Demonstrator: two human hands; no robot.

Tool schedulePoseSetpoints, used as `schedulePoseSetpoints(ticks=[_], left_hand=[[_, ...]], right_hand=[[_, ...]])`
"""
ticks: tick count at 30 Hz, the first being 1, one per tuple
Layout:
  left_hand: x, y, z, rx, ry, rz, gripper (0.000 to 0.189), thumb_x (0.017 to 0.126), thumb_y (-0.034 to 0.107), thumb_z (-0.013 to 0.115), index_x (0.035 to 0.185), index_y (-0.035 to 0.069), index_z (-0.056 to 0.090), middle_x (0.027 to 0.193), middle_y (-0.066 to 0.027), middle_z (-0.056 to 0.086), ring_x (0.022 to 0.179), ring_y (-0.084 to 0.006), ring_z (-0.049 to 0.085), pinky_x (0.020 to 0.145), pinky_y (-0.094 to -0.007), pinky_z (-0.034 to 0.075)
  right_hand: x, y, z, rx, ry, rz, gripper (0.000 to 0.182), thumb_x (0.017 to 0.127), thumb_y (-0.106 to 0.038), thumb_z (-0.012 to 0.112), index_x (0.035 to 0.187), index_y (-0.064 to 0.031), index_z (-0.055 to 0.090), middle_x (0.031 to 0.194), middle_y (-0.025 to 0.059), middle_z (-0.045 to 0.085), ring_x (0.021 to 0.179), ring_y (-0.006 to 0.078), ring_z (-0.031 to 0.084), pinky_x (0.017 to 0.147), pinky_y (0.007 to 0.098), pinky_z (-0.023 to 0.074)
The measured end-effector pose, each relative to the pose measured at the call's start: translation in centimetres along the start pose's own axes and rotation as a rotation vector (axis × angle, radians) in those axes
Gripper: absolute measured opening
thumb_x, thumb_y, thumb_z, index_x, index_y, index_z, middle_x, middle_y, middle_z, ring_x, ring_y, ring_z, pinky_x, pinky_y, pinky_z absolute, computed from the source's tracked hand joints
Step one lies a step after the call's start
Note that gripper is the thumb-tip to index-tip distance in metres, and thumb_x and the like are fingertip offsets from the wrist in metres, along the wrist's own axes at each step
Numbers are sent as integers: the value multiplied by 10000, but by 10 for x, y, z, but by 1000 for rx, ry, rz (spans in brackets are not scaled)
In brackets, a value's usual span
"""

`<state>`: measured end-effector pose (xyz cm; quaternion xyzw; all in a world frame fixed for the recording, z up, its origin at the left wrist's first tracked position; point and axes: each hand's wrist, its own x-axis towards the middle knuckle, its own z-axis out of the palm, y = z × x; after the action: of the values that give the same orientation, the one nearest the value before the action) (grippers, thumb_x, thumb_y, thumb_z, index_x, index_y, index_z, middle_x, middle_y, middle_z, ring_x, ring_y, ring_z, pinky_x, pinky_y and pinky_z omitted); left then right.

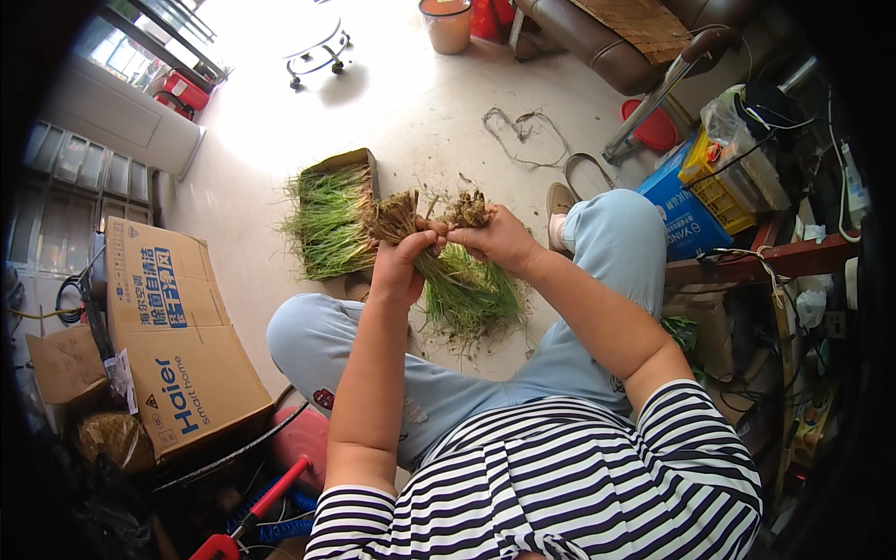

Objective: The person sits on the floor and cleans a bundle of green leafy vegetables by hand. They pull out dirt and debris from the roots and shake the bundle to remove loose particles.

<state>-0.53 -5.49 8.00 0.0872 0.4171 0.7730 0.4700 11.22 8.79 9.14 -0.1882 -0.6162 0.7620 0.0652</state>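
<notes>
My left hand (404,262) grips a bunch of thin green stalks with dry brown roots (393,217), roots upward and green tops hanging down. My right hand (500,241) touches it at the fingertips; beside these fingers is a clump of brown roots (469,210), and whether the hand holds it or it lies behind is hard to tell. Below both hands, a loose heap of green stalks (476,294) lies on the floor between my legs. An open shallow box (375,175) full of similar green stalks stands just left of the heap.
Loose twine (525,133) and crumbs of soil lie on the floor ahead. A large cardboard box (182,336) stands at left, with a red-handled tool (280,490) near it. At right are a blue box (682,203), a yellow crate (714,182) and a brown chair (616,49). A bucket (446,31) stands farther off.
</notes>
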Motion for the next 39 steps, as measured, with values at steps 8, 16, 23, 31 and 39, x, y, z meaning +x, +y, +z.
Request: schedulePoseSetpoints(ticks=[8, 16, 23, 31, 39], left_hand=[[4, 4, -15, -92, 168, 20, 171, 815, -27, 592, 953, 59, 537, 990, -137, 634, 764, -163, 604, 675, -252, 510], [0, 5, -8, -44, 109, 36, 170, 801, -47, 587, 937, 42, 536, 973, -151, 635, 754, -175, 607, 666, -251, 513], [-7, -1, 12, 109, -31, 7, 179, 782, -40, 602, 941, 14, 538, 901, -126, 648, 775, -173, 624, 690, -261, 515], [-7, -3, 10, 73, 7, -100, 153, 797, -16, 589, 932, 4, 519, 1055, -169, 616, 942, -263, 637, 822, -353, 556], [-6, -1, 11, 144, -45, -150, 160, 795, -23, 591, 952, -32, 563, 974, -161, 643, 822, -218, 646, 730, -321, 552]], right_hand=[[3, -9, -14, 208, 227, 9, 151, 834, -134, 644, 718, -60, 581, 576, -1, 526, 470, 93, 470, 435, 231, 367], [14, -5, -36, 235, 625, -53, 125, 832, -121, 671, 907, -22, 660, 633, -15, 553, 495, 74, 466, 452, 227, 381], [2, -4, -2, 320, 130, 26, 133, 839, -121, 683, 936, -32, 665, 684, -2, 613, 535, 63, 492, 467, 202, 373], [5, -26, -11, 393, 439, -149, 157, 893, -204, 614, 838, -58, 592, 691, 26, 602, 574, 121, 550, 564, 252, 438], [5, -25, -31, 363, 290, -129, 110, 839, -114, 679, 804, -70, 585, 660, -11, 555, 539, 92, 509, 476, 225, 395]])
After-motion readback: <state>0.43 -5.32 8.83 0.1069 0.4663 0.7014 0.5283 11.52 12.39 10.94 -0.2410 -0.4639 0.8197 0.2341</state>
